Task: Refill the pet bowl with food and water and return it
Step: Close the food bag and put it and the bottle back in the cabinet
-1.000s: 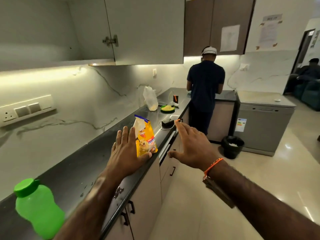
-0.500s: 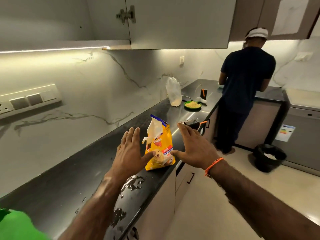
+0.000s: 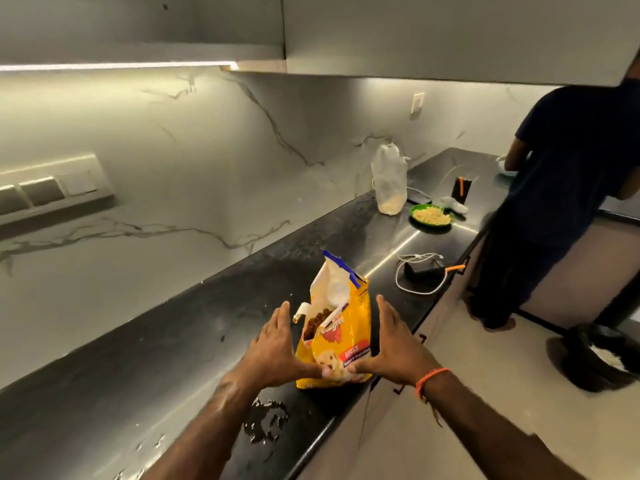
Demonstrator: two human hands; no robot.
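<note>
Black table [image 3: 145, 355], long, along a marbled wall; wet patches near its front edge. Second person [image 3: 568, 188], dark shirt, standing at the far end. Clear plastic bag [image 3: 388, 180], upright, far back. Yellow pet food bag [image 3: 341, 336], torn open, brown kibble showing, upright near the table's front edge. Green plate [image 3: 431, 215], pale food, possibly noodles. Left hand [image 3: 277, 351] and right hand [image 3: 394, 348]: each grip open, fingers straight, flanking the bag, thumbs touching its front.

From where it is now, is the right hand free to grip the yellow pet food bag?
Probably yes. The right hand sits against the yellow pet food bag, its thumb touching the front. Nothing lies between them; the left hand flanks the other side.
</note>
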